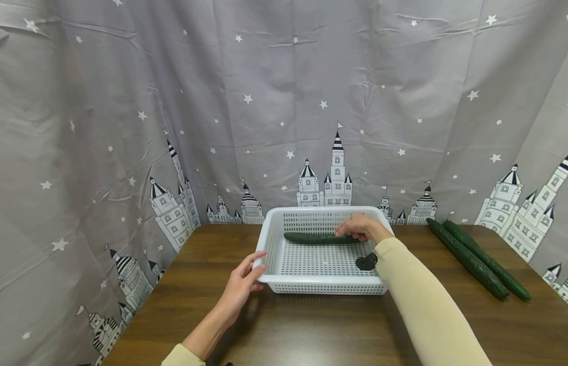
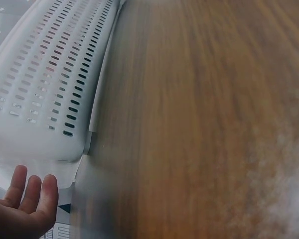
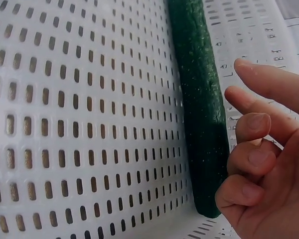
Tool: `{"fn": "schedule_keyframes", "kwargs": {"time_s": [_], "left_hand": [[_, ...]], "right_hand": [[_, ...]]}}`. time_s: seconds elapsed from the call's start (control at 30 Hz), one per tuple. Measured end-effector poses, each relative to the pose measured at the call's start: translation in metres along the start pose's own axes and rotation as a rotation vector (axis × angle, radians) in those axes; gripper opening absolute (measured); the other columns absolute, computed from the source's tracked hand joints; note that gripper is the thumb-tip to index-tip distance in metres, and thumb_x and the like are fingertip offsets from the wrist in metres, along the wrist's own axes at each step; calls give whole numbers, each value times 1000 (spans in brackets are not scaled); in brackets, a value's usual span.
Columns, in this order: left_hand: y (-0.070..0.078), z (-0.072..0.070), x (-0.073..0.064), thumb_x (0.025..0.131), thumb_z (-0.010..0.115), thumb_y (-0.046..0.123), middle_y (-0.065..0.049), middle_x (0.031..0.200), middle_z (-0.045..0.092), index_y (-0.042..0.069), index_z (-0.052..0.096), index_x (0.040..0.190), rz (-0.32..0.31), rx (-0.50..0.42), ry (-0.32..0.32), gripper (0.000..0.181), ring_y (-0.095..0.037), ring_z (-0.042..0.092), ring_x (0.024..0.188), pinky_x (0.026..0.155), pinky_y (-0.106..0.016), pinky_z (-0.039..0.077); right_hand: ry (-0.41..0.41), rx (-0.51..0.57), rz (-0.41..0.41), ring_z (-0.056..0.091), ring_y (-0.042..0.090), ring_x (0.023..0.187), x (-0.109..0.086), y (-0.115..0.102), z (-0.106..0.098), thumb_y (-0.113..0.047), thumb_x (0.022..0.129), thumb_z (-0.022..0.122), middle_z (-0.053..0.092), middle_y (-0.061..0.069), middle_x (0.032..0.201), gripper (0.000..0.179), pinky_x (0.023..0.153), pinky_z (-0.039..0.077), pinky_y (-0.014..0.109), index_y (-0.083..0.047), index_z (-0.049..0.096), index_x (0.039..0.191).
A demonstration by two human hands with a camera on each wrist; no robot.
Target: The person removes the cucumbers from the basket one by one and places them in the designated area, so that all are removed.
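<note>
A dark green cucumber lies lengthwise along the far side inside a white perforated plastic basket. Over its right end is my right hand. In the right wrist view, the right hand sits beside the cucumber, two digits extended and the others loosely bent, nothing gripped. My left hand is at the basket's left front corner, fingertips on the rim. The left wrist view has three fairly straight fingers of the left hand by the end of the basket.
Two more cucumbers, one alongside the other, lie on the right of the brown wooden table. A grey curtain printed with castles and stars hangs behind. A black device shows at the right wrist.
</note>
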State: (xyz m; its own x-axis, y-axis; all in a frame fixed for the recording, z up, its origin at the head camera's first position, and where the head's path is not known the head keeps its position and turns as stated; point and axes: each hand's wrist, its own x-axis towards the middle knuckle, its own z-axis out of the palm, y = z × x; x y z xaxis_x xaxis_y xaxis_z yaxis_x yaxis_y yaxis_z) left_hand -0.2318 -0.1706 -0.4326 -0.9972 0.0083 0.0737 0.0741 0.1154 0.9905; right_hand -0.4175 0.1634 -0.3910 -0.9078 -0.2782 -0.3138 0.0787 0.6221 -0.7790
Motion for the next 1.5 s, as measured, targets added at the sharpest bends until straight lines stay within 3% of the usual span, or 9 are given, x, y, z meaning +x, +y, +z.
{"fn": "schedule_keyframes", "kwargs": {"time_s": [0.3,0.4,0.6,0.8,0.93,1.07,1.17,1.37,1.5], "left_hand": [[-2,-1,1,102,60,26,-21,137,56,16,55,141,8,10,-3,41,-21,61,101,82,-37,54],[-2,-1,0,102,59,26,-22,137,55,16,54,141,3,12,-4,41,-20,62,100,83,-37,54],[-3,-1,1,102,59,26,-18,137,56,18,55,141,1,1,-1,40,-18,62,99,85,-39,53],[-3,0,1,102,58,25,-19,137,55,16,54,141,12,-2,0,40,-18,62,100,84,-39,54],[-3,0,0,103,58,26,-20,138,55,16,53,142,12,1,-2,41,-19,62,100,84,-39,53],[-4,1,0,103,58,26,-20,137,55,16,54,142,14,0,-3,41,-19,62,100,84,-39,53],[-4,1,0,103,57,25,-20,138,55,17,54,142,11,-5,-4,40,-19,61,100,84,-40,53],[-4,1,0,103,57,26,-19,138,55,17,54,142,7,-10,-4,40,-19,61,101,85,-40,53],[-4,1,0,103,57,26,-19,137,55,17,54,142,5,-12,-2,40,-18,61,100,85,-40,53]], "right_hand": [[70,-55,34,21,11,49,7,4,2,-19,81,80,31,-6,52,11,48,23,26,-13,71,80],[88,-83,37,19,11,48,7,5,4,-17,80,80,32,-6,53,10,47,22,26,-11,76,87],[106,-157,10,17,10,49,3,3,7,-11,79,80,69,-6,76,26,48,20,26,-7,79,105],[105,-269,-9,26,13,53,0,2,8,-13,77,80,64,-1,75,14,49,25,27,-10,79,90],[94,-292,-15,26,14,55,-1,2,8,-15,77,83,59,-3,74,25,51,25,28,-8,79,102],[61,-330,-6,18,12,52,-1,1,8,-17,77,85,34,-6,57,31,49,21,26,-10,79,107],[41,-377,-13,14,11,52,-2,0,7,-17,78,84,41,-7,56,25,48,21,26,-11,80,102],[45,-402,-46,22,10,50,2,3,8,-20,77,84,46,-5,56,11,47,24,26,-12,81,85],[47,-360,-109,53,14,65,2,8,10,-19,78,84,66,0,73,18,61,47,30,-7,81,92]]}}
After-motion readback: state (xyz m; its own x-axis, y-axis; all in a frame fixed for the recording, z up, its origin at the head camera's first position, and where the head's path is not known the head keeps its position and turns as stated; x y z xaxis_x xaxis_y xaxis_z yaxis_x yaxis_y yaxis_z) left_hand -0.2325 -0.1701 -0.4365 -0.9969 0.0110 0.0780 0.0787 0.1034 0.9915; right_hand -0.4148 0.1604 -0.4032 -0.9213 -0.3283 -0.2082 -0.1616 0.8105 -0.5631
